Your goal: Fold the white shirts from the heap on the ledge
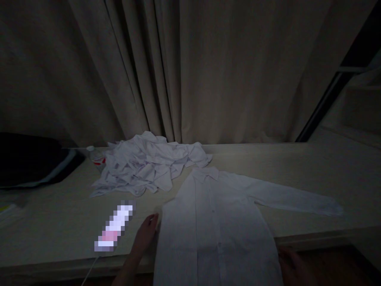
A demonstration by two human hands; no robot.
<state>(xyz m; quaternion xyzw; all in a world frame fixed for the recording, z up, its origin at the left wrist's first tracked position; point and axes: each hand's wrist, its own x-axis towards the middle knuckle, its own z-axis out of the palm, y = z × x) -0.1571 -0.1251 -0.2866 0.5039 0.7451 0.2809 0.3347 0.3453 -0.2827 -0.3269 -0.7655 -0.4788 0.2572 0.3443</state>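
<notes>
Evenly spread, a white shirt (205, 226) lies between two hands

Collar away from the person and buttons facing up, the shirt rests on the pale bench (297, 167), its lower part reaching past the near edge. One long sleeve (294, 198) stretches out flat to the shirt's right.

The left hand (148, 230) is just beside the shirt's left edge, its fingers partly curled; whether they pinch any cloth, I cannot tell. The right hand (288, 258) is at the shirt's lower right side, dim and blurred, so neither how far open it is nor whether it grips the fabric can be made out.

Beyond the shirt's collar, to the left, sits a rumpled heap of white cloth (149, 161), with a clear bottle (97, 157) at the heap's far side from the shirt. Left of the shirt and past the left hand lies a bright pixelated slab (116, 224), a thin cord (90, 271) running below it. Farther left of the shirt is a dark bundle (29, 161). Heavy curtains (238, 71) hang behind it all.
</notes>
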